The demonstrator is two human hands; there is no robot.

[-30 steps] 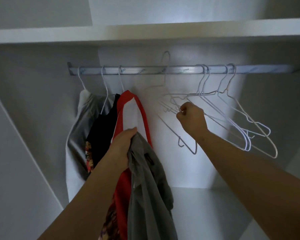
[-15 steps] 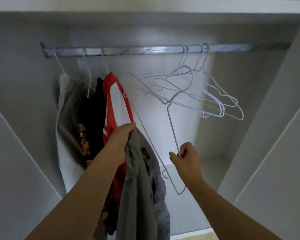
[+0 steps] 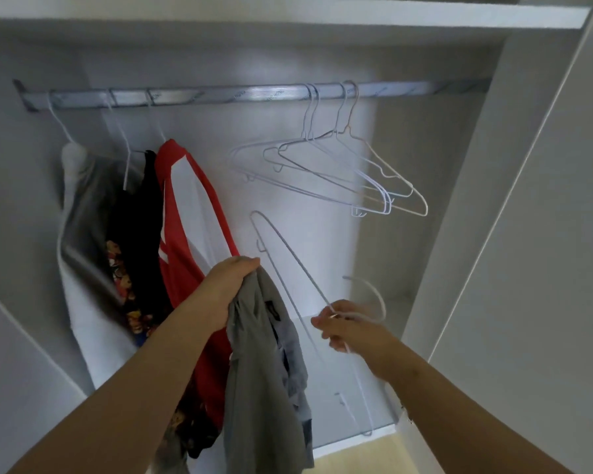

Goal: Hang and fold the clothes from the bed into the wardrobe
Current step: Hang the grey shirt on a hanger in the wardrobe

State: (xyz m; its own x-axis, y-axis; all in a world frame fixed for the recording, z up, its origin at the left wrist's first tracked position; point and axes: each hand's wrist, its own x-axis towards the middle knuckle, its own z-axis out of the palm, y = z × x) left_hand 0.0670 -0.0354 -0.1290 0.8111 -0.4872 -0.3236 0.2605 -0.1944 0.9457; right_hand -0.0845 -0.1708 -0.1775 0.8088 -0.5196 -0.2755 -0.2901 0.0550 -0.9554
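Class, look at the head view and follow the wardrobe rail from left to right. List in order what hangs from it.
Silver-grey and white garment → black garment with a colourful print → red-and-white jersey → bunch of empty white wire hangers.

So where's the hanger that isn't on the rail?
In the head view, the loose hanger is pinched in the right hand, right of centre, beside the grey shirt the left hand grips.
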